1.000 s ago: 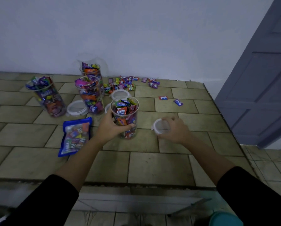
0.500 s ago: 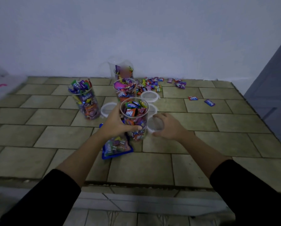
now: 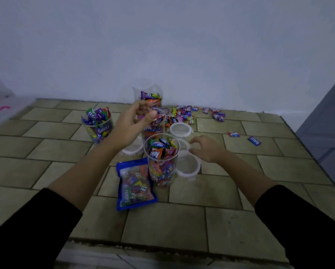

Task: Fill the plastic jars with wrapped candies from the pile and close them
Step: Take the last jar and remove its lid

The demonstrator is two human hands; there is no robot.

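Jar (image 3: 161,160) stands free: my left hand (image 3: 133,123) has let go, loose and empty. Right hand (image 3: 207,150), fingers slack, has left the lid (image 3: 188,166) just beside the jar, so it is still unclosed.

**One camera, worn on the head**

There is only one view. The camera sits on the person's head and looks forward and down at the tiled counter (image 3: 230,220). The left sleeve (image 3: 26,226) is at 7 o'clock and the right sleeve (image 3: 302,226) at 5 o'clock. An open jar (image 3: 162,166) stands close, in the middle. The wall (image 3: 162,45) fills 12 o'clock. A door (image 3: 328,123) shows at 3 o'clock.
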